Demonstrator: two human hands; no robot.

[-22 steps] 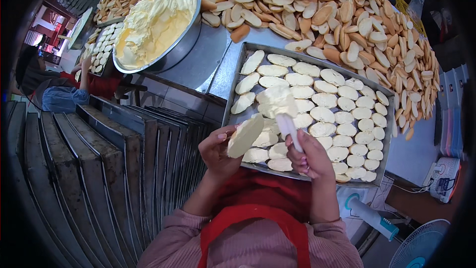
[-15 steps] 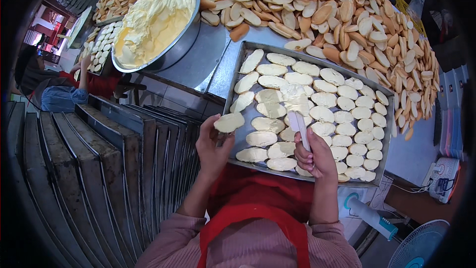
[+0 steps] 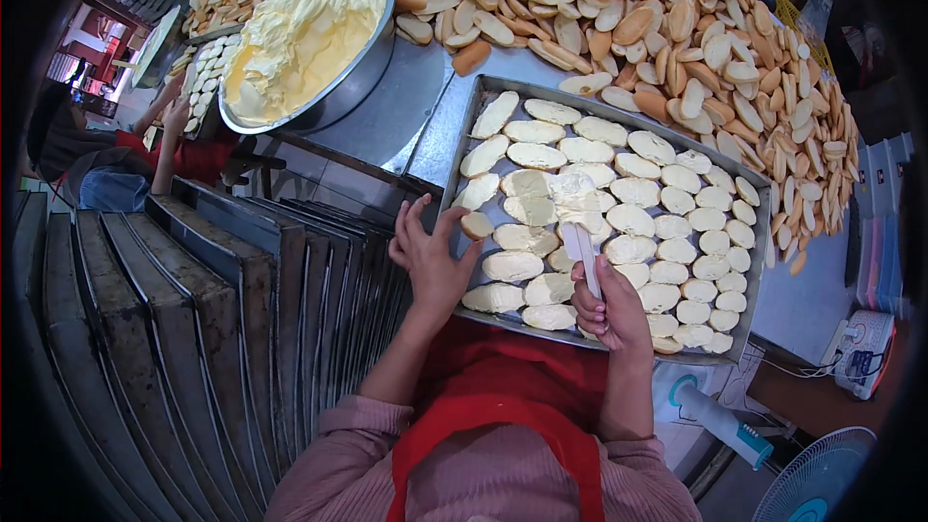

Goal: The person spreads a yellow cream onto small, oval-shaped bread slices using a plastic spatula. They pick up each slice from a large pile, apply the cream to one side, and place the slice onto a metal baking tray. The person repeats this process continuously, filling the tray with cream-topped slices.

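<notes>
My left hand (image 3: 430,256) is over the left edge of a metal tray (image 3: 759,271), its thumb and forefinger at a small oval bread slice (image 3: 476,225). The slice is tilted, and its brown crust edge shows. The other left fingers are spread. My right hand (image 3: 614,304) grips a pale flat spatula (image 3: 583,256) over the tray's middle. A thick lump of pale cream (image 3: 576,195) is at the spatula's far end. Rows of oval bread slices (image 3: 631,221) coated in cream fill much of the tray.
A big metal bowl of cream (image 3: 309,39) stands tilted at the back left. Bread slices (image 3: 657,19) are heaped behind the tray. Upright dark trays (image 3: 193,319) stand along my left. A person (image 3: 116,155) works at the far left beside another tray. A fan (image 3: 817,478) is lower right.
My left hand has moved right and slightly up, bringing the bread slice over the tray's edge and tipping it. The outer left fingers have spread. The spatula has barely moved.
</notes>
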